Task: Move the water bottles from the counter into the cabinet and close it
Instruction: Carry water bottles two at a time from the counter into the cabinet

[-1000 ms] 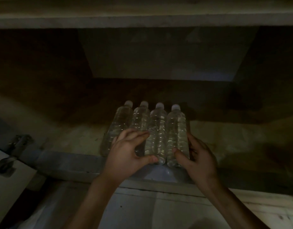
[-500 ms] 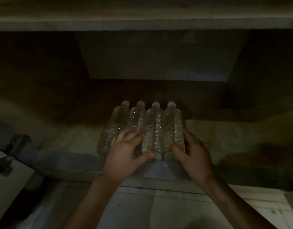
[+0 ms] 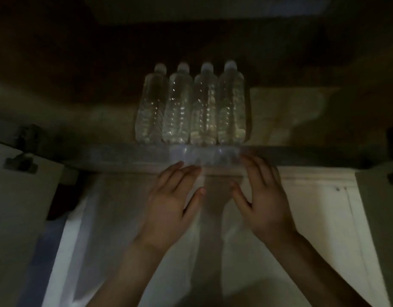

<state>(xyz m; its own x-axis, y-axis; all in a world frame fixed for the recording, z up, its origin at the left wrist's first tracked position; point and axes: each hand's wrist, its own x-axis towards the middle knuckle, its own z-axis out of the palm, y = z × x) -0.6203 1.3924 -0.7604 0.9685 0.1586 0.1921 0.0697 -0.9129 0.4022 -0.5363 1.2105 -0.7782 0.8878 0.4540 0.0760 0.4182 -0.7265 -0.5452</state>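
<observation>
Four clear plastic water bottles (image 3: 191, 105) stood side by side on the dim cabinet shelf (image 3: 286, 111). Meanwhile the left hand (image 3: 171, 202) and right hand (image 3: 264, 196) hung just below its edge, fingers loose, holding nothing.

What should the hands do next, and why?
Probably reach out to the left door and swing it shut. Four bottles stand in a row on the shelf, the left hand and right hand are open and hold nothing, and that door looks open.
</observation>
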